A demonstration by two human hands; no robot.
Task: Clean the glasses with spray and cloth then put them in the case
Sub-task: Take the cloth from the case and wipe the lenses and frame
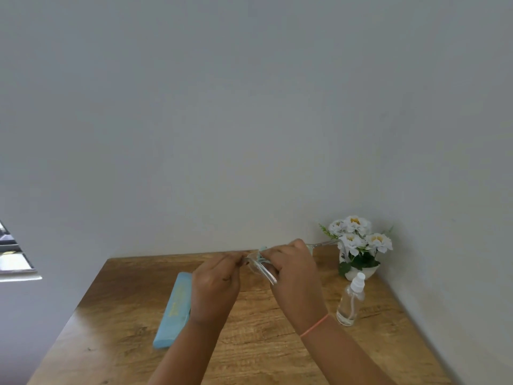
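While both hands are raised over the far middle of the counter (249,343), they meet on a pair of clear-framed glasses (263,269) held between them in the air. The left hand (215,284) has its fingers curled in, and their tips pinch the left end of the frame. The right hand (294,273) is closed around the other side, with a bit of pale blue cloth (262,249) showing at its fingertips, pressed against the glasses. How much of the cloth is bunched inside that hand cannot be made out. One transparent temple slants down towards the camera between the two hands, and another thin clear piece pokes out past the right hand towards the far right corner. A thin orange band (315,325) circles the right wrist.

On the wooden top, a long light blue case (175,307) lies flat to the left of the left forearm, angled from the near left towards the far edge and partly hidden by that arm. A clear spray bottle (350,301) with a white nozzle stands upright near the right edge, well apart from the hands. Behind it, in the far right corner against the wall, sits a small white pot of white flowers (358,245).
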